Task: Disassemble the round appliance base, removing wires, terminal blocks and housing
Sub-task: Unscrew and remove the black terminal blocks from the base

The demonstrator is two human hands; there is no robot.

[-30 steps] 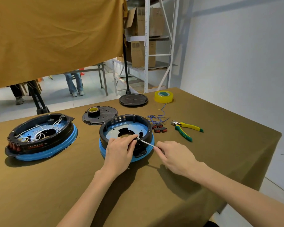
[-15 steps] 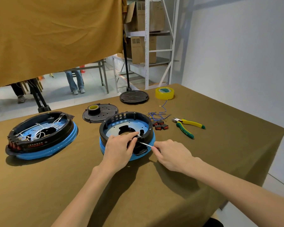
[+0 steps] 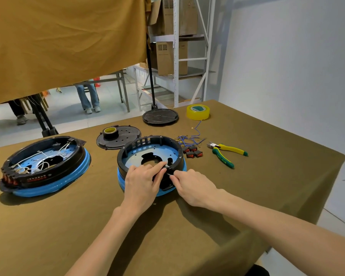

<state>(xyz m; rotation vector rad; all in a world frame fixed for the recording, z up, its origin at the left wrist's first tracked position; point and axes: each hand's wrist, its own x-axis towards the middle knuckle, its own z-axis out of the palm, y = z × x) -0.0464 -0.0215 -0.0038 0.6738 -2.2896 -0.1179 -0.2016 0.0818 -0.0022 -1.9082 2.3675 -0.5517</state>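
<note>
Head view. The round appliance base [image 3: 150, 156] sits on the olive-covered table [image 3: 267, 176], black housing ring over a blue lower shell, its blue inner plate exposed and free of wiring. The left hand [image 3: 141, 185] rests over the near rim of the base, fingers curled, index finger and thumb reaching onto a black fitting at the rim. The right hand [image 3: 195, 187] lies just right of the base's near edge, thumb and forefinger pinched on a thin metal tool shaft [image 3: 170, 174] whose tip meets the same fitting; the handle is hidden inside the hand.

Just right of the base lie loose blue wires [image 3: 189, 139] and red-and-black terminal blocks [image 3: 192, 152], touching one another. Further right of the base, yellow-and-green pliers [image 3: 225, 153]. Behind the base, a black perforated cover plate [image 3: 119, 137] carries a roll of dark tape [image 3: 110, 132]. Further behind, a black round stand foot [image 3: 160, 116] and a yellow tape roll [image 3: 198, 112]. Well left of the base, a second base [image 3: 44, 166] with white wiring inside
</note>
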